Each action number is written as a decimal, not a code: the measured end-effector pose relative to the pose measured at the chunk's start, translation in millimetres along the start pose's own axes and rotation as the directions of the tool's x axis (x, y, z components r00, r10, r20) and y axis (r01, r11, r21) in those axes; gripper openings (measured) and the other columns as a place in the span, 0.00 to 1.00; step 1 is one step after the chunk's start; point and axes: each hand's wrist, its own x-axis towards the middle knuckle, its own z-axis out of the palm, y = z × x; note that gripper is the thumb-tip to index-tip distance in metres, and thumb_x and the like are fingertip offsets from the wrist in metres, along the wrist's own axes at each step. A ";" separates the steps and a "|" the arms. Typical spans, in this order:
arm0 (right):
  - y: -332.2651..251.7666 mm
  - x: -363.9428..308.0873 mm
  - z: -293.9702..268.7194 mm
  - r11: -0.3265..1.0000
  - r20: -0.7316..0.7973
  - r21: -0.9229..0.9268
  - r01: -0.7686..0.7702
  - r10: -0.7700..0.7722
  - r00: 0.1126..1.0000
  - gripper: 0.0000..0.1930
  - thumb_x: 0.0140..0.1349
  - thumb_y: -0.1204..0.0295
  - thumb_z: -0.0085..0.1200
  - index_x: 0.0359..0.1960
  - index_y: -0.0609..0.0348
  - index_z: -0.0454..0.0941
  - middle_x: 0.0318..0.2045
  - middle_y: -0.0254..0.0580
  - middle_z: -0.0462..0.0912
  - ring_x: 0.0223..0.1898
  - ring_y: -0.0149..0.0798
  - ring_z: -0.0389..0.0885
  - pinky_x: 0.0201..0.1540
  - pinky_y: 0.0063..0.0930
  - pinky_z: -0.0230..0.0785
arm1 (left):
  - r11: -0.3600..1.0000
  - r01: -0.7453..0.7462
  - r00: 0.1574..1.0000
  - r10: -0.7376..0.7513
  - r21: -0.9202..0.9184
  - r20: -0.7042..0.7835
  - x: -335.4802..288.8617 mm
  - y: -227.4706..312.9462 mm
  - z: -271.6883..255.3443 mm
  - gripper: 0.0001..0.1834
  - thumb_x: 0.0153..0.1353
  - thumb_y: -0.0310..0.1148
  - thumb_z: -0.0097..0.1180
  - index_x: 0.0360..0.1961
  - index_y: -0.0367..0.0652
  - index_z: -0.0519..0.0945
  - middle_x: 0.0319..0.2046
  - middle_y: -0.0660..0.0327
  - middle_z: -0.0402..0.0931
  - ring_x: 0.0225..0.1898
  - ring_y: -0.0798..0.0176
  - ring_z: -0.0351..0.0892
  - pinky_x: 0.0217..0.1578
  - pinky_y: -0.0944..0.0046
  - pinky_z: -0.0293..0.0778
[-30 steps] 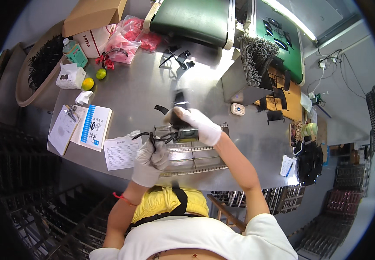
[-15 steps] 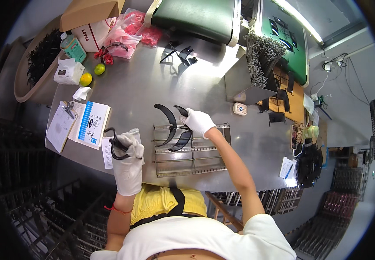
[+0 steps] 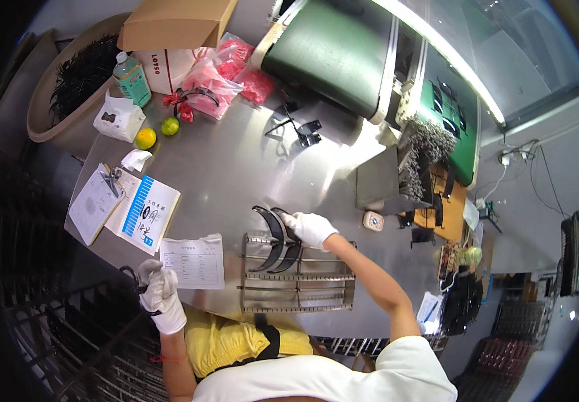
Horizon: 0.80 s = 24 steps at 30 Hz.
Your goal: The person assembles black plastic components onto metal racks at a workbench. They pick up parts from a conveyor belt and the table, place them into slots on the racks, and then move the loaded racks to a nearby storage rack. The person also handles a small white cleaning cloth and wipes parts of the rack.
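Observation:
My right hand [image 3: 311, 230], in a white glove, pinches the upper end of a curved black strip [image 3: 294, 249] standing in a metal wire rack [image 3: 296, 309]. Beside it on the left, a similar black curved piece [image 3: 275, 242] stands in the same rack, nearly parallel and close to it. My left hand [image 3: 162, 296], also gloved, is closed around a bent black piece [image 3: 128, 271] beyond the table's near left edge. Most of that piece is hidden by the fingers, so its full shape cannot be made out. A printed sheet [image 3: 193, 262] lies between that hand and the rack.
A notebook [image 3: 159, 214] and a clipboard [image 3: 95, 204] lie at left. Behind them are tissues [image 3: 119, 118], fruit [image 3: 145, 139], a bottle [image 3: 132, 80] and pink bags [image 3: 207, 90]. A green conveyor [image 3: 333, 53] stands at the back; a metal bin [image 3: 378, 181] of grey hooks stands right.
My left hand has moved left and down with its black piece, uncovering the sheet. The strip at my right hand now stands upright alongside the other. The whole view has shifted.

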 end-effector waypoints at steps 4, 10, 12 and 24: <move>45.1 67.1 -36.5 0.078 0.274 0.924 -0.374 0.546 0.792 0.46 0.66 0.29 0.26 0.47 0.65 0.77 0.29 0.41 0.85 0.25 0.36 0.78 0.31 0.29 0.71 | 0.995 0.041 0.984 -0.024 -0.093 0.175 -1.4 3.1 -28.1 0.16 0.68 0.24 0.44 0.55 0.29 0.71 0.11 0.73 0.56 0.11 0.75 0.51 0.17 0.73 0.52; 170.4 200.9 -1.4 -0.974 0.346 0.197 0.113 0.177 0.921 0.20 0.63 0.50 0.58 0.35 0.56 0.79 0.31 0.34 0.84 0.19 0.24 0.76 0.16 0.14 0.68 | 0.811 0.159 0.984 -0.081 0.563 -0.161 -9.4 11.5 50.7 0.22 0.70 0.41 0.55 0.55 0.31 0.76 0.21 0.72 0.65 0.20 0.80 0.58 0.23 0.77 0.52; 171.9 216.9 4.5 -0.866 0.252 0.314 0.389 0.471 0.845 0.10 0.66 0.63 0.56 0.34 0.55 0.78 0.28 0.32 0.82 0.20 0.23 0.77 0.15 0.12 0.65 | 0.661 0.098 0.995 -0.064 0.744 -0.074 -3.5 15.2 70.6 0.26 0.70 0.45 0.55 0.56 0.30 0.75 0.27 0.71 0.71 0.28 0.77 0.66 0.31 0.75 0.61; -99.1 -77.3 -78.8 -0.563 0.014 0.825 0.051 0.110 0.994 0.08 0.69 0.65 0.55 0.40 0.56 0.77 0.25 0.35 0.78 0.20 0.25 0.74 0.21 0.18 0.67 | 0.695 0.037 0.904 -0.330 0.718 0.273 2.7 -78.1 105.9 0.17 0.76 0.38 0.44 0.53 0.37 0.77 0.26 0.69 0.74 0.24 0.78 0.68 0.26 0.77 0.64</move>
